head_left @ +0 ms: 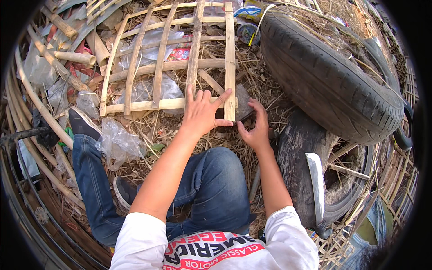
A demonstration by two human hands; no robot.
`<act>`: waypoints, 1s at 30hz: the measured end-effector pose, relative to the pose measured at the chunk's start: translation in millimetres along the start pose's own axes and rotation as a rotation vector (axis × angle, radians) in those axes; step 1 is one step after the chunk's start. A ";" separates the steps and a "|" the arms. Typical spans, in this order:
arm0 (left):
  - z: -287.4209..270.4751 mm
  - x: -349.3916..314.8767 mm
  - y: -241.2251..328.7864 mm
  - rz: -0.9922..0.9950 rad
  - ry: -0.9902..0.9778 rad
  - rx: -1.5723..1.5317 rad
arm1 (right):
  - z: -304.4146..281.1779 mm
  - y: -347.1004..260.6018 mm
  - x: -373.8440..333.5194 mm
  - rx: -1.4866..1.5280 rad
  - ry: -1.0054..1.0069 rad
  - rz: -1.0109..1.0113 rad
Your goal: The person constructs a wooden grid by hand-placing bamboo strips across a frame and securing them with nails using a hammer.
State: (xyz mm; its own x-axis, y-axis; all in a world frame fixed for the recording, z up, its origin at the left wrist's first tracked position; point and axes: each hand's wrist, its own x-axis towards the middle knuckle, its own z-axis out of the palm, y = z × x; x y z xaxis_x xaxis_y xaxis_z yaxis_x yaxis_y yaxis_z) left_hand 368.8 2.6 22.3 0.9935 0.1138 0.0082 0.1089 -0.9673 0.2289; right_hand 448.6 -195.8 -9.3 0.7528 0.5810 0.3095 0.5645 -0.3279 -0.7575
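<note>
A bamboo lattice (168, 65) of crossed split strips lies in front of me on the littered ground. My left hand (201, 112) holds its near right corner, with the thumb and forefinger spread along the outermost flat strip (230, 63) and the other fingers bent over the strip beside it. My right hand (256, 125) is just right of that corner, its thumb and forefinger curved and apart; I see nothing between them. A grey stone (243, 102) sits beside the strip's lower end, partly hidden under the lattice.
At right, a large black tire (330, 74) leans over a worn tire (299, 157) and a machete-like pale blade (316, 184). Crumpled clear plastic (119, 144) lies near my left shoe (84, 123). Bamboo pieces (74, 57) are scattered at far left, by a dark metal frame (22, 139).
</note>
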 end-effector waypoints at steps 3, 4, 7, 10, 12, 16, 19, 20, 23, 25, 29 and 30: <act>-0.8 0.6 -0.2 0.007 -0.001 -0.008 | -3.8 -4.9 -0.1 -0.099 -0.064 -0.066; 0.2 0.3 -0.3 0.006 -0.005 -0.011 | -4.4 -6.5 0.1 -0.134 -0.088 -0.091; 2.4 0.0 -0.6 0.011 0.006 0.010 | 1.8 -8.6 3.3 -0.057 -0.021 0.015; 0.8 4.2 4.1 0.017 0.015 0.020 | -5.4 -13.3 5.9 -0.069 0.032 0.030; -4.1 3.4 1.9 0.010 -0.016 0.017 | -4.6 -26.9 -5.2 -0.039 0.055 0.075; -2.3 -0.6 -1.9 -0.006 -0.008 0.010 | -27.2 -67.3 -59.9 -0.007 0.049 0.191; -7.1 1.7 6.6 -0.001 0.019 0.057 | -54.7 -95.7 -121.5 0.029 -0.001 0.301; -7.0 2.3 16.2 -0.008 -0.029 0.066 | -67.6 -104.2 -143.5 0.004 -0.022 0.361; -19.4 -10.7 18.7 -0.015 0.073 0.032 | -96.7 -134.2 -182.3 -0.052 -0.088 0.298; -31.3 -30.4 20.1 -0.051 0.089 0.061 | -112.5 -147.1 -200.7 -0.076 -0.105 0.312; -37.0 -93.2 6.3 -0.100 0.201 0.005 | -142.6 -154.0 -233.2 -0.206 -0.074 0.310; -41.4 -111.5 -1.3 -0.135 0.221 0.008 | -149.8 -155.5 -241.1 -0.231 -0.058 0.295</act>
State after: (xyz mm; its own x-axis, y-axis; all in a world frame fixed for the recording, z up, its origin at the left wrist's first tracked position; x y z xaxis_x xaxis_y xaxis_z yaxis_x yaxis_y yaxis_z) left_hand 256.4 0.6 61.3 0.9385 0.2882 0.1903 0.2416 -0.9416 0.2345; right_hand 230.1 -396.4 119.9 0.8776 0.4758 0.0594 0.3931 -0.6430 -0.6573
